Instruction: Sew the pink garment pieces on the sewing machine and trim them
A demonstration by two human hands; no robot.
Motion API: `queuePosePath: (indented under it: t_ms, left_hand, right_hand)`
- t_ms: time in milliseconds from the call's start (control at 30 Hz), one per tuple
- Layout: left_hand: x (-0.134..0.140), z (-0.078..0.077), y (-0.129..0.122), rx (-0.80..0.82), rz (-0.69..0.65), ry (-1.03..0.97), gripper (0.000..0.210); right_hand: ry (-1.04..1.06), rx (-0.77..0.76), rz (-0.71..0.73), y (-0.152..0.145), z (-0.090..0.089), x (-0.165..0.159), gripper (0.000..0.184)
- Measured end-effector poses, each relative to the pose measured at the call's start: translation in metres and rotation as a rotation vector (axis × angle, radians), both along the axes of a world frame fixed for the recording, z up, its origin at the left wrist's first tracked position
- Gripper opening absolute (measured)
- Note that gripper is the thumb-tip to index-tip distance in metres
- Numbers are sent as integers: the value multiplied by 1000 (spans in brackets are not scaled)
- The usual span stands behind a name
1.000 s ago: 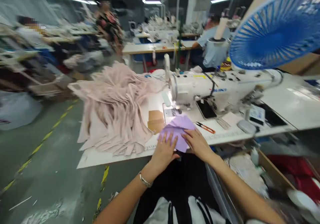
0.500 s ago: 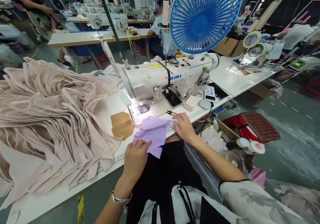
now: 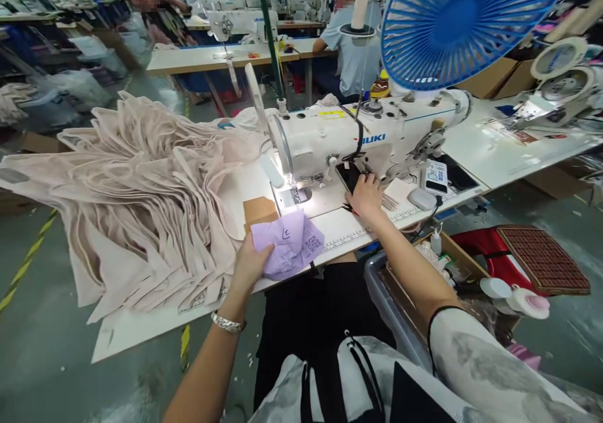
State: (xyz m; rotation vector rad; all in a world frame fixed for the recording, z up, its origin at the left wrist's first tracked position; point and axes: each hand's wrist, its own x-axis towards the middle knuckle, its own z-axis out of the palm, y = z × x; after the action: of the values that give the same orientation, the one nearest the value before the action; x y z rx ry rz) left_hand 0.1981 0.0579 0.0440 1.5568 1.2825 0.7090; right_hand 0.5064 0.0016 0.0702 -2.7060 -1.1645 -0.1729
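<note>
A crumpled lilac sheet of paper (image 3: 282,241), with handwriting and a printed QR code, is pinched at its left edge by my left hand (image 3: 252,261). It hangs over the table's front edge, before the sewing machine's lit needle area. My right hand (image 3: 366,198) bends its fingers over the near right side of a black phone (image 3: 347,175) under the machine arm. Part of the phone is covered by the hand. Dark-tipped thread snips (image 3: 348,208) lie by the wrist side of that hand, partly hidden.
The white sewing machine (image 3: 320,137) stands ahead, with a blue fan (image 3: 456,21) above. Beige fabric pieces (image 3: 155,203) pile up on the left. A brown card piece (image 3: 259,210), a white case (image 3: 421,199) and a boxed device (image 3: 436,178) lie around. Other people sit or stand beyond.
My right hand has left the paper and moved forward to the phone. The paper, held by my left hand alone, now shows its written side. The view has swung left.
</note>
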Motion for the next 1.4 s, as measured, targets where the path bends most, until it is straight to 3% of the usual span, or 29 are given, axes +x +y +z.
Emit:
queuePosePath:
  t_ms: [67, 133, 167, 233, 300, 367, 467, 633, 833, 967, 1033, 1167, 1267, 1400]
  left_hand:
    - [-1, 0, -6, 326, 88, 177, 57]
    - [2, 0, -18, 713, 96, 303, 46]
    - [6, 0, -24, 902, 12, 337, 36]
    - [13, 0, -35, 1200, -310, 383, 28]
    - [20, 1, -42, 1327, -617, 467, 36]
    - [24, 3, -44, 1289, -705, 621, 43]
    - [24, 9, -45, 1100, -648, 789, 52]
    - [27, 16, -41, 953, -692, 743, 53]
    - [26, 28, 12, 669, -1077, 524, 57]
    - [26, 36, 38, 617, -1241, 603, 66]
    - [33, 35, 27, 693, -1193, 714, 56]
    - [61, 23, -26, 867, -945, 860, 57]
    - [89, 15, -58, 846, -770, 844, 66]
    - [113, 11, -70, 741, -565, 769, 61]
  right_hand:
    - [24, 8, -2, 1, -2, 3, 62]
    - [44, 24, 8, 1, -4, 5, 70]
    - [51, 35, 15, 1, -5, 5, 72]
    - [61, 61, 31, 0, -6, 6, 75]
    - [70, 83, 49, -2, -5, 6, 76]
    - [70, 120, 58, -6, -4, 6, 75]
    - [45, 209, 73, -20, -5, 1, 74]
    - [88, 337, 165, -65, -13, -11, 73]
    - [324, 460, 119, -122, -15, -33, 73]
    - [437, 570, 55, -142, -9, -47, 72]
    - [458, 627, 43, -147, -7, -51, 71]
    - [601, 749, 103, -148, -5, -59, 69]
    - [883, 840, 245, -142, -9, -70, 62]
    - [1143, 847, 345, -126, -17, -82, 57]
